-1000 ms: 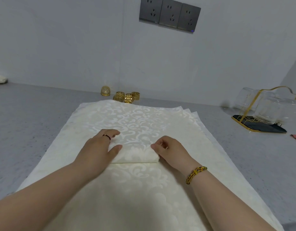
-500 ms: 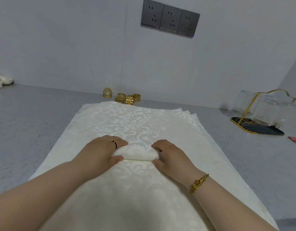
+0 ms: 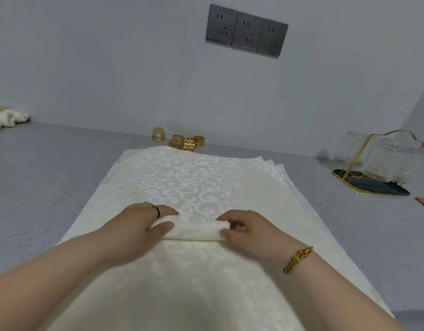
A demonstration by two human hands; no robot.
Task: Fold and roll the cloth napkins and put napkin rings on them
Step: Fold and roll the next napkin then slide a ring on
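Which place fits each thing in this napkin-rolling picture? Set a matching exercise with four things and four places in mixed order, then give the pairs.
Things
1. rolled napkin
2. gold napkin rings
3. glass cups
4. sockets

Places
A. on the wall
B. far right, on a rack with a black base
C. gripped between the left hand and the right hand
D. just beyond the far edge of the flat napkins

Pairs: 1-C, 2-D, 3-B, 4-A
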